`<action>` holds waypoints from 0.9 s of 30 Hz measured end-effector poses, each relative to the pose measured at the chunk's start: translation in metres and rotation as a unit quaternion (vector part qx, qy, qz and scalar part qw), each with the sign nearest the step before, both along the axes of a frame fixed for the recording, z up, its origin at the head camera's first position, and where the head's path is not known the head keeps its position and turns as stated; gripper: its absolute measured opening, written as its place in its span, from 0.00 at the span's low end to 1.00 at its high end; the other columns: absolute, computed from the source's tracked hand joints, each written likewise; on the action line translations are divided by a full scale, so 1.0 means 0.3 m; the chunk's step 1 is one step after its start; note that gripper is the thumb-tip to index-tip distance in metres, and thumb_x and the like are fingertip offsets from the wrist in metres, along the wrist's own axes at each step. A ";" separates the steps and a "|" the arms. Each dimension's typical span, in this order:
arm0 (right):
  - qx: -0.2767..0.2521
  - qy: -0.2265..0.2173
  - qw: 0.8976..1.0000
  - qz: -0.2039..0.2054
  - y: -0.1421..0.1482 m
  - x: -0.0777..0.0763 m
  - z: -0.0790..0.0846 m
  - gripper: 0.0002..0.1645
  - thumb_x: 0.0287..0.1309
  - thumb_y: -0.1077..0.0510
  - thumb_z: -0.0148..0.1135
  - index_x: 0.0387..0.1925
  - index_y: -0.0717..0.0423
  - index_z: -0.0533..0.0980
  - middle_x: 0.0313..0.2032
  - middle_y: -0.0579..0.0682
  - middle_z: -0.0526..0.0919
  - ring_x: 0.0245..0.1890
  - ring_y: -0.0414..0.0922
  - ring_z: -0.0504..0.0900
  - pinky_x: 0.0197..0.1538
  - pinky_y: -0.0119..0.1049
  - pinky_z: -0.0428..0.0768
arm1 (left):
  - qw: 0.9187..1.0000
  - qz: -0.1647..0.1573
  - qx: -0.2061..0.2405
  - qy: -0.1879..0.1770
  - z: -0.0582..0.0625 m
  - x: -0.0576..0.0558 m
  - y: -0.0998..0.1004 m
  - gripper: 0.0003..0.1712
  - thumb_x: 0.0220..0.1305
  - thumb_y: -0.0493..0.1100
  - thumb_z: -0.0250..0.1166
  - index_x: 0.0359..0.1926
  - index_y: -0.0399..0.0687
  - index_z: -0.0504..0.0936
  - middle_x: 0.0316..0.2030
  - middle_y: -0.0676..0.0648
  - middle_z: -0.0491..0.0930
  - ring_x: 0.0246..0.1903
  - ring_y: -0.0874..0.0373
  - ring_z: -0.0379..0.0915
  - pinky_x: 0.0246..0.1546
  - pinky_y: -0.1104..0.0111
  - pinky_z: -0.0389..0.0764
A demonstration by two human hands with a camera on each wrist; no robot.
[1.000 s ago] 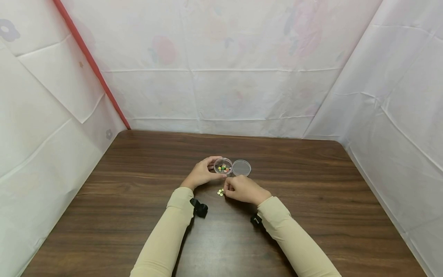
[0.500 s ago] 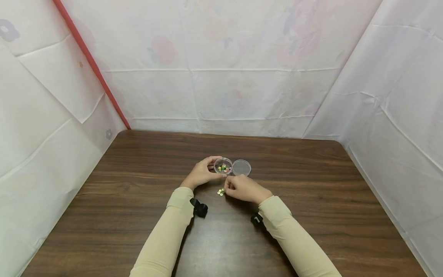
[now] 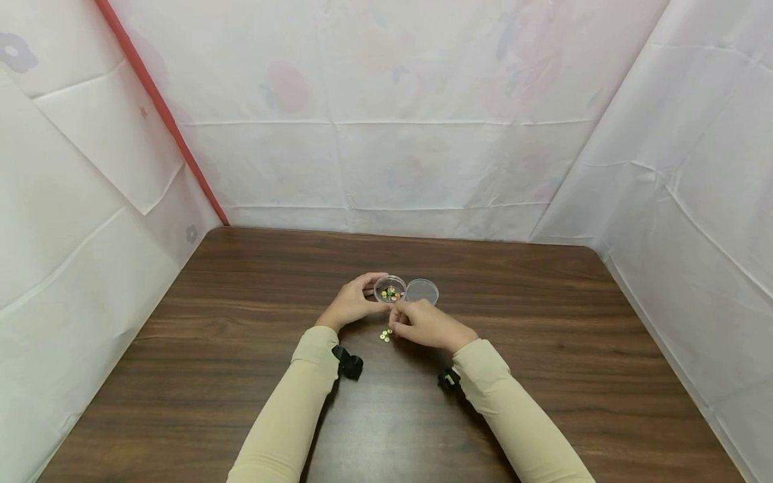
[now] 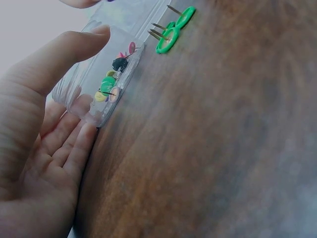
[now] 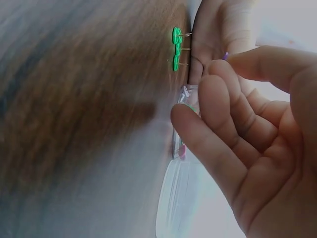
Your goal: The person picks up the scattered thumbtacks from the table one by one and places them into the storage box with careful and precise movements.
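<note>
My left hand (image 3: pixel 351 303) holds a round clear plastic box (image 4: pixel 130 79), thumb on one side and fingers on the other. Inside lie several thumbtacks (image 4: pixel 107 85) in green, yellow, black and pink. The box's clear lid (image 3: pixel 422 291) lies flat at its right side. Just in front of the box, my right hand (image 3: pixel 431 325) pinches a thumbtack (image 5: pixel 226 56) between thumb and forefinger; only a speck of purple shows, the rest hidden by the fingertips. Several green thumbtacks (image 4: pixel 168 40) rest on the table with their pins up, close to the right fingertips.
The brown wood-grain table (image 3: pixel 241 376) runs back to a white patterned curtain (image 3: pixel 386 134). More curtain hangs at both sides, with a red strip (image 3: pixel 160 104) at the back left corner. Both wrists wear small black cameras (image 3: pixel 350 364).
My right hand has shifted slightly away from me, nearer the box, with its fingertips lifting off beside the green thumbtacks. The left hand and box stay in place.
</note>
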State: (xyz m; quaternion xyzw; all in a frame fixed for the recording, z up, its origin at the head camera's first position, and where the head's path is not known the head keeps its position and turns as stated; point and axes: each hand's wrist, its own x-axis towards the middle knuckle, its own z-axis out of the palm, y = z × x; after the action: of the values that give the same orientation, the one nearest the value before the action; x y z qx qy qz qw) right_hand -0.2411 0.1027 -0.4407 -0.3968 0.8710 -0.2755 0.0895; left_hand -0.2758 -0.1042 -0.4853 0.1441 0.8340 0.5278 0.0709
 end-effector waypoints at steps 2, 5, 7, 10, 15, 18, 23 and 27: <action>-0.009 0.005 1.000 -0.004 0.000 0.000 0.003 0.03 0.63 0.55 0.56 0.34 0.49 0.74 0.23 0.38 0.78 0.22 0.32 0.74 0.27 0.29 0.76 | 1.000 0.000 -0.002 -0.001 0.002 0.002 0.000 0.40 0.45 0.53 0.75 0.61 0.65 0.69 0.56 0.52 0.71 0.52 0.58 0.69 0.54 0.57 0.76; -0.026 0.010 0.999 -0.015 0.000 -0.003 0.009 0.04 0.63 0.54 0.56 0.33 0.48 0.74 0.22 0.38 0.78 0.21 0.32 0.73 0.25 0.30 0.76 | 1.000 0.004 -0.010 -0.002 0.006 0.005 -0.001 0.40 0.45 0.53 0.75 0.61 0.66 0.69 0.57 0.52 0.71 0.53 0.59 0.68 0.54 0.58 0.75; -0.037 0.016 0.999 -0.024 0.000 -0.006 0.011 0.04 0.63 0.54 0.57 0.32 0.48 0.74 0.22 0.38 0.78 0.20 0.32 0.73 0.24 0.30 0.76 | 1.000 0.007 -0.015 -0.003 0.007 0.007 -0.001 0.40 0.46 0.53 0.74 0.61 0.66 0.69 0.57 0.53 0.70 0.53 0.59 0.68 0.54 0.58 0.75; -0.052 0.024 0.998 -0.038 0.001 -0.012 0.012 0.03 0.63 0.55 0.57 0.32 0.47 0.74 0.22 0.38 0.78 0.19 0.32 0.73 0.23 0.30 0.76 | 1.000 0.006 -0.015 -0.003 0.008 0.007 0.000 0.39 0.46 0.54 0.74 0.61 0.66 0.69 0.57 0.53 0.70 0.53 0.59 0.68 0.54 0.58 0.75; -0.065 0.031 0.995 -0.064 0.002 -0.020 0.014 0.02 0.62 0.55 0.57 0.33 0.47 0.75 0.22 0.38 0.78 0.19 0.32 0.73 0.23 0.29 0.76 | 1.000 0.005 -0.009 -0.001 0.004 0.004 0.000 0.39 0.46 0.53 0.74 0.61 0.66 0.69 0.56 0.52 0.72 0.52 0.59 0.69 0.52 0.59 0.77; -0.070 0.037 0.994 -0.077 0.002 -0.022 0.017 0.02 0.62 0.55 0.57 0.33 0.47 0.75 0.22 0.38 0.78 0.19 0.33 0.72 0.21 0.30 0.75 | 1.000 0.005 -0.009 -0.002 0.004 0.003 0.000 0.39 0.45 0.54 0.74 0.60 0.66 0.69 0.55 0.53 0.72 0.51 0.60 0.69 0.52 0.59 0.77; -0.076 0.052 0.991 -0.095 0.000 -0.035 0.017 0.02 0.61 0.55 0.58 0.33 0.47 0.76 0.21 0.38 0.78 0.20 0.32 0.72 0.22 0.29 0.75 | 1.000 0.007 -0.006 -0.005 0.003 0.004 0.001 0.40 0.43 0.58 0.74 0.59 0.67 0.70 0.55 0.54 0.71 0.51 0.61 0.69 0.52 0.59 0.77; -0.069 0.054 0.990 -0.112 -0.002 -0.045 0.022 0.02 0.62 0.54 0.57 0.33 0.47 0.75 0.21 0.39 0.78 0.18 0.33 0.72 0.20 0.29 0.74 | 1.000 0.011 -0.005 -0.009 0.001 0.001 0.002 0.40 0.40 0.61 0.75 0.58 0.70 0.70 0.54 0.56 0.72 0.50 0.62 0.69 0.51 0.60 0.77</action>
State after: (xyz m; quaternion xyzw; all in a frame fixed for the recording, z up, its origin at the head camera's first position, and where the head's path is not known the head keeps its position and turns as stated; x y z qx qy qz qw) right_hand -0.2546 0.1021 -0.4341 -0.3164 0.8925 -0.3210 -0.0162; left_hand -0.2755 -0.1036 -0.4849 0.1301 0.8378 0.5252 0.0730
